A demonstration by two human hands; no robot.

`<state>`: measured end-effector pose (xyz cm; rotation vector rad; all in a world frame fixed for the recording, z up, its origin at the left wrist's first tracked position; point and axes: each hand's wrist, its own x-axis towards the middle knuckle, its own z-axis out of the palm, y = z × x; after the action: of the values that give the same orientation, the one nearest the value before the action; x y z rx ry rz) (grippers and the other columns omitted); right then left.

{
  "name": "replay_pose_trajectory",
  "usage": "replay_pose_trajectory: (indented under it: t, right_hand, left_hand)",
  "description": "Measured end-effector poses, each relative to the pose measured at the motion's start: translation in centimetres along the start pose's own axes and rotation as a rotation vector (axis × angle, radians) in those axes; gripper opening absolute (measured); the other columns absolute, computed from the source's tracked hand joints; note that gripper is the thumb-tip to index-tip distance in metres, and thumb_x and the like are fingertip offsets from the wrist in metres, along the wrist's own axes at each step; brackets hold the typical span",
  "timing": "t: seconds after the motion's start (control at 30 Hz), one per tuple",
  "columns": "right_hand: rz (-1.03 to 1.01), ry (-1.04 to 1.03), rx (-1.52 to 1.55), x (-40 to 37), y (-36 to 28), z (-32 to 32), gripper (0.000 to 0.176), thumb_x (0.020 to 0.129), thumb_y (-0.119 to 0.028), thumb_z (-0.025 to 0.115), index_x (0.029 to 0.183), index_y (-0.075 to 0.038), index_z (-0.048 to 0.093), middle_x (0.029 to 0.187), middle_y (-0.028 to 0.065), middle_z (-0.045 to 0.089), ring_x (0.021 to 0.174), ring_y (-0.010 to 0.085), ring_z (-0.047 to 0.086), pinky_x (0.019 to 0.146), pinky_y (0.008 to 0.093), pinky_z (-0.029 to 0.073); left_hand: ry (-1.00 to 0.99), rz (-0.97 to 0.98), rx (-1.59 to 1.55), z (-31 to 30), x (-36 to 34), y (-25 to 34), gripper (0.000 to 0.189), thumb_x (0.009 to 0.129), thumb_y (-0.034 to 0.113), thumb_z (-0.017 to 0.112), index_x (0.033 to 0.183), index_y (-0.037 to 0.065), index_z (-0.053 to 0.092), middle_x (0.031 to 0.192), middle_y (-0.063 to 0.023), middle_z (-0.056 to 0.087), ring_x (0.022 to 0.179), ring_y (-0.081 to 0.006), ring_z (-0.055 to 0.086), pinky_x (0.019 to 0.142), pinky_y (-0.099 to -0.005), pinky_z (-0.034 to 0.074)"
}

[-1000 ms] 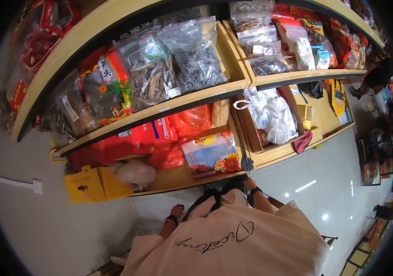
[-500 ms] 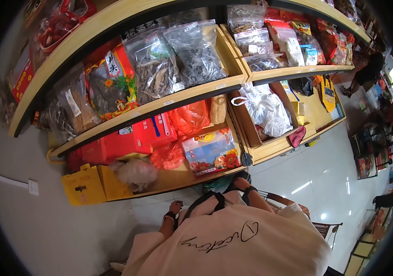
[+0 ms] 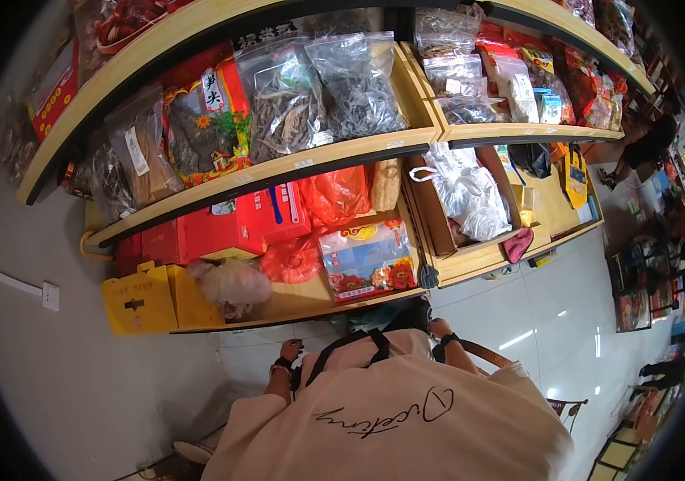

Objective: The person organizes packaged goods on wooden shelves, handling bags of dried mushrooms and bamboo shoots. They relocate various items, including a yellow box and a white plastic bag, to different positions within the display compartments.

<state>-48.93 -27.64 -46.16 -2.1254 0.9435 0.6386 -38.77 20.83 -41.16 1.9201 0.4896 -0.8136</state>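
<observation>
My left hand [image 3: 290,350] hangs low beside my body, just in front of the lower shelf edge, with its fingers loosely curled and nothing visible in them. On the other side, my right hand [image 3: 439,328] is close to my lap, near the dark shape below the shelf; its fingers are too small and partly hidden to read. Dark bands circle both wrists. Between the hands, a black strap [image 3: 342,345] lies across my light clothing. Nearest above them, on the lower shelf, are a flower-printed package [image 3: 368,260] and a clear bag with pale contents [image 3: 234,287].
Wooden shelves [image 3: 294,170] hold bags of dried goods [image 3: 285,104], red boxes [image 3: 214,232], a yellow box [image 3: 136,303] and a carton with white plastic bags [image 3: 467,192]. A wicker chair [image 3: 567,409] is behind me on the right. Another person [image 3: 651,132] is at far right.
My view has shifted slightly. My left hand has moved a little up and left in the picture; my right hand has moved slightly right, away from the dark shape. The shelf goods look unchanged.
</observation>
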Motion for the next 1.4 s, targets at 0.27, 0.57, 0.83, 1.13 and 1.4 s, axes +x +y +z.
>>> replay_pose_trajectory:
  t: [0.27, 0.57, 0.83, 1.13, 1.4]
  right_hand:
    - [-0.064, -0.079, -0.005, -2.0, -2.7, -2.5, 0.033, 0.074, -0.027, 0.051, 0.087, 0.001, 0.063, 0.083, 0.0175, 0.063, 0.078, 0.0281, 0.061, 0.066, 0.0337, 0.048]
    - [-0.083, -0.035, 0.201, 1.8, -2.7, -6.3, 0.033, 0.072, -0.029, 0.049, 0.084, -0.002, 0.063, 0.081, 0.0186, 0.062, 0.082, 0.0325, 0.060, 0.074, 0.0391, 0.046]
    - [-0.075, -0.110, 0.136, 4.3, 0.9, -6.4, 0.028, 0.076, -0.018, 0.054, 0.092, 0.004, 0.060, 0.077, 0.0114, 0.064, 0.063, 0.0184, 0.062, 0.047, 0.0271, 0.046]
    - [-0.001, -0.105, 0.248, 2.5, 2.1, -4.7, 0.024, 0.078, -0.015, 0.051, 0.089, 0.005, 0.058, 0.083, 0.0124, 0.063, 0.065, 0.0177, 0.063, 0.048, 0.0267, 0.047]
    - [-0.040, -0.073, 0.359, 1.3, 1.3, -3.4, 0.025, 0.072, -0.020, 0.052, 0.081, 0.001, 0.063, 0.067, 0.0115, 0.062, 0.058, 0.0226, 0.060, 0.053, 0.0320, 0.046]
  left_hand:
    - [0.073, -0.061, -0.110, -0.1, 0.7, -0.3, 0.035, 0.079, 0.025, 0.054, 0.104, 0.002, 0.057, 0.085, -0.0108, 0.063, 0.068, -0.0176, 0.059, 0.050, -0.0280, 0.044]
    - [0.023, -0.063, -0.133, 2.6, 1.0, 2.1, 0.032, 0.079, 0.028, 0.053, 0.100, 0.005, 0.059, 0.084, -0.0095, 0.063, 0.066, -0.0168, 0.060, 0.047, -0.0272, 0.041]
    - [0.011, 0.017, -0.132, 4.4, 3.6, 2.7, 0.035, 0.079, 0.028, 0.053, 0.103, 0.004, 0.058, 0.085, -0.0106, 0.063, 0.066, -0.0173, 0.061, 0.047, -0.0265, 0.043]
    - [-0.011, -0.021, -0.061, 3.7, 3.6, 4.6, 0.033, 0.079, 0.027, 0.053, 0.100, 0.003, 0.059, 0.083, -0.0100, 0.064, 0.064, -0.0169, 0.060, 0.048, -0.0269, 0.044]
    - [-0.042, 0.024, -0.040, 3.0, 5.0, 3.3, 0.033, 0.079, 0.028, 0.054, 0.102, 0.004, 0.059, 0.085, -0.0097, 0.063, 0.068, -0.0169, 0.060, 0.052, -0.0267, 0.044]
